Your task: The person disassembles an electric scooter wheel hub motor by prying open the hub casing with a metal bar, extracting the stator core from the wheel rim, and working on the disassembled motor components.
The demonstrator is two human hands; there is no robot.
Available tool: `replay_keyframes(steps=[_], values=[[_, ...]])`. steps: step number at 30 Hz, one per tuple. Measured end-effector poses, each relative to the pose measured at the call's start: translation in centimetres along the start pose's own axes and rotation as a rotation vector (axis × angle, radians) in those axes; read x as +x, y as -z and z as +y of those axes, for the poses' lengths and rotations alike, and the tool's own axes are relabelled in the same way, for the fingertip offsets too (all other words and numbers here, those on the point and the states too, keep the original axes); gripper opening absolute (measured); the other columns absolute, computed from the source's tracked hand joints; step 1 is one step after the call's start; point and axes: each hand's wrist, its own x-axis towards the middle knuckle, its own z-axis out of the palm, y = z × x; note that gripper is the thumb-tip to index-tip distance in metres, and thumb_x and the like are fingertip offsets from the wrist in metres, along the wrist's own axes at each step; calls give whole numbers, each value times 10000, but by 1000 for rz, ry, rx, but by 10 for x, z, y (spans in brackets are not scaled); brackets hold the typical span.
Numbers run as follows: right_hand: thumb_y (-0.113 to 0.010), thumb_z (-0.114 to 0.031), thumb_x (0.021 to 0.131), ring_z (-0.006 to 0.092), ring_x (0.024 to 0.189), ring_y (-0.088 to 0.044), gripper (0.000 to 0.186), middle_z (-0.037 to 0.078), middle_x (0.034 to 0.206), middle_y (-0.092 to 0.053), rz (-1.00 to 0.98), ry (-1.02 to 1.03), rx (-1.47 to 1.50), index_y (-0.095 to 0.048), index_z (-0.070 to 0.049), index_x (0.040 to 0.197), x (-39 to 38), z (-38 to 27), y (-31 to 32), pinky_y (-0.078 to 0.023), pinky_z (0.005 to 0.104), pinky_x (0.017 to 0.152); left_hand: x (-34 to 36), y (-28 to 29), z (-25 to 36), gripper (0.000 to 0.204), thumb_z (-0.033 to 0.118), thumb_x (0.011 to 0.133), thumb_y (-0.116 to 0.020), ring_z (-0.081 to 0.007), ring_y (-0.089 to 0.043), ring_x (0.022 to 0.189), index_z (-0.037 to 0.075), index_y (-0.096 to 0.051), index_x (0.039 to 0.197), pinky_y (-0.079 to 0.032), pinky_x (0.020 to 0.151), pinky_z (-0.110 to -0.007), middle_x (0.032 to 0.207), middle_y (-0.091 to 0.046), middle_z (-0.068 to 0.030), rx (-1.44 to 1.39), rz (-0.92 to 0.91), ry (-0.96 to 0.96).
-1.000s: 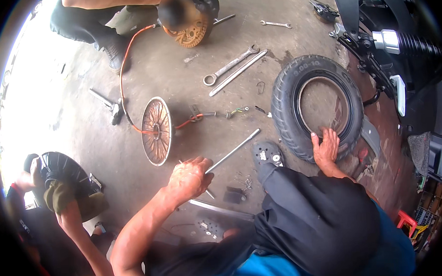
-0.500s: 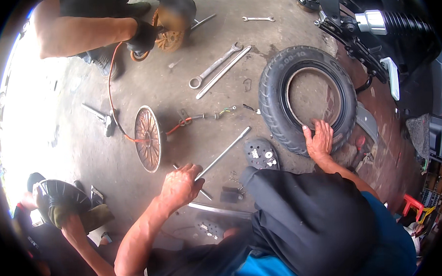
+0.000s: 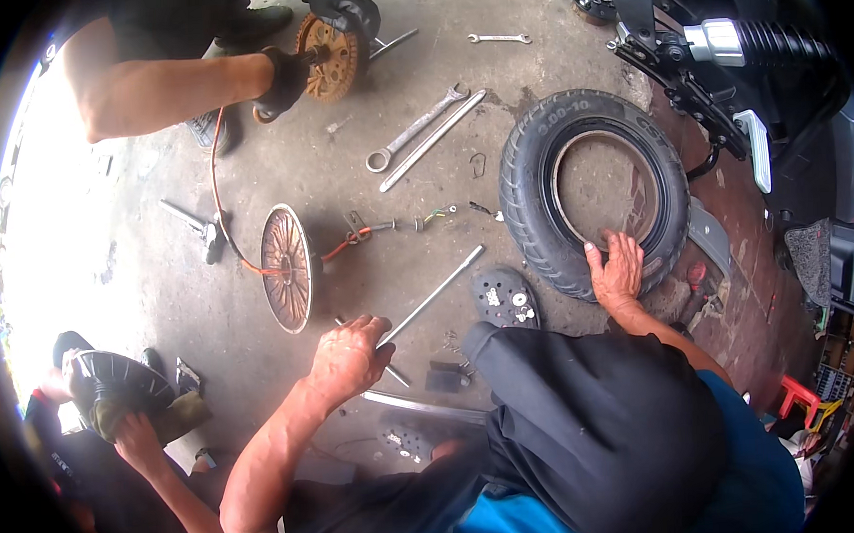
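My left hand (image 3: 350,360) is closed on a long silver T-handle wrench (image 3: 447,278), low in the centre, its long shaft pointing up and right. My right hand (image 3: 617,272) rests with fingers apart on the lower inner edge of a black tyre (image 3: 529,200) lying flat at the right. A metal spoked hub cover (image 3: 283,254) with an orange cable through its middle (image 3: 213,161) stands left of centre. A large combination wrench (image 3: 416,124) and a tyre lever (image 3: 440,135) lie above centre, with a small wrench (image 3: 498,37) higher up.
A co-worker's gloved hands (image 3: 339,5) grip a rusty hub part (image 3: 332,66) at top. Another person's hands (image 3: 134,432) hold a dark round part (image 3: 122,380) with cloth at lower left. A scooter (image 3: 722,44) stands at right, a red stool (image 3: 797,393) below it.
The top co-worker's bare forearm and gloved hands have moved down onto the rusty part. The whole view has shifted slightly. My hands stay on the T-handle wrench and the tyre.
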Motion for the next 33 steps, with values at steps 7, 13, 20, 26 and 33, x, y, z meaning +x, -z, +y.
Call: replay_keyframes(steps=[7, 13, 20, 26, 33], values=[[-556, -412, 917, 299, 1036, -534, 433, 114, 1043, -600, -11, -4, 8, -595, -44, 1141, 1, -2, 1, -373, 436, 953, -2, -1, -2, 263, 130, 807, -702, -345, -650, 861, 25, -648, 1042, -520, 766, -430, 903, -663, -152, -1, -15, 0], [-557, -413, 918, 296, 1037, -536, 433, 113, 1036, -604, -35, -17, 4, -597, -43, 1139, 0, -1, 3, -375, 435, 954, 2, -2, -2, 266, 131, 804, -708, -344, -650, 850, 27, -649, 1041, -521, 753, -430, 897, -660, -150, -16, 1, -10], [-556, -412, 921, 296, 1031, -538, 428, 114, 1031, -605, -29, -7, -5, -598, -41, 1128, 0, 0, 2, -377, 435, 953, 1, -3, -4, 266, 134, 802, -709, -346, -647, 845, 28, -648, 1038, -519, 755, -432, 885, -656, -147, -10, 28, -24], [-565, -402, 918, 298, 1031, -538, 418, 111, 1029, -608, -26, -3, -8, -600, -39, 1123, 1, -1, 4, -377, 437, 955, -1, -2, -1, 270, 143, 802, -709, -345, -644, 860, 33, -647, 1041, -516, 765, -432, 884, -656, -144, 7, 14, -5], [-565, -393, 918, 296, 1039, -536, 423, 108, 1039, -609, -33, -2, 18, -594, -35, 1141, -1, 0, 3, -376, 436, 962, -2, -2, -1, 280, 136, 793, -718, -347, -640, 859, 32, -644, 1042, -514, 759, -433, 885, -655, -142, 16, 13, -19]])
